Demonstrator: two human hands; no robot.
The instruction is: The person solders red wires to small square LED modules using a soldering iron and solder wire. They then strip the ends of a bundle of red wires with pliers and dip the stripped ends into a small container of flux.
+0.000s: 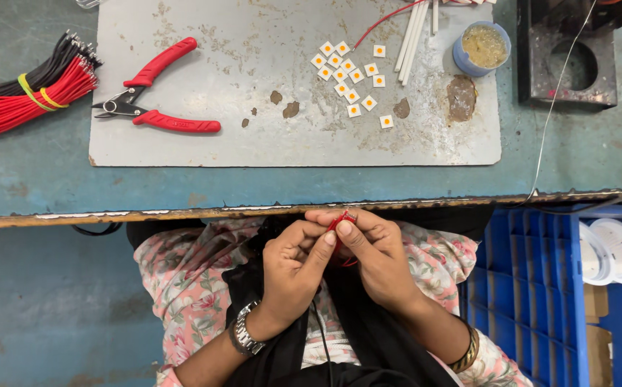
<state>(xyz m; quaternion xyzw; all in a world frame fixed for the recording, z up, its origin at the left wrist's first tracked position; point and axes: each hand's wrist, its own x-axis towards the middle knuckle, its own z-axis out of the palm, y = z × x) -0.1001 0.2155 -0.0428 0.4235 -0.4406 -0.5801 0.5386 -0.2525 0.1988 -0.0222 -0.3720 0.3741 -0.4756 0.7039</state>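
Worn blue-green bench (38, 179), grey metal sheet (253, 136) on top: small white squares with orange centres (350, 80) scattered near a blue pot (481, 48), red-handled cutters (157, 89) left, bundled red and black wires (20, 97) beyond. Below the edge, left hand (293, 269) and right hand (375, 254) both pinch a red wire (342, 219) over the lap.
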